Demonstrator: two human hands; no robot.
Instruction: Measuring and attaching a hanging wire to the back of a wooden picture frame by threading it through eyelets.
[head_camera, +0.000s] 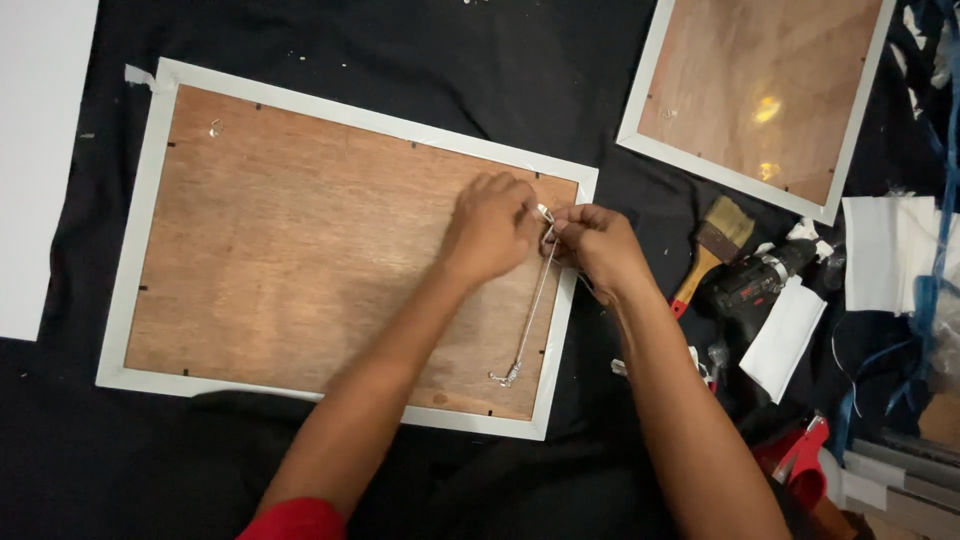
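While a thin hanging wire (532, 318) is running down the right side of the wooden back of a white picture frame (140, 250), both hands are meeting at its upper end. The left hand (490, 228) and the right hand (597, 243) are pinching the wire's top with closed fingers (right by a small metal fitting near the frame's right edge). The wire's lower end is sitting at a second fitting near the bottom rail. The frame is lying face down on a black cloth (480, 70). To the right, a paintbrush (712, 248), a cordless drill (762, 278) and a second frame (757, 95) are lying nearby.
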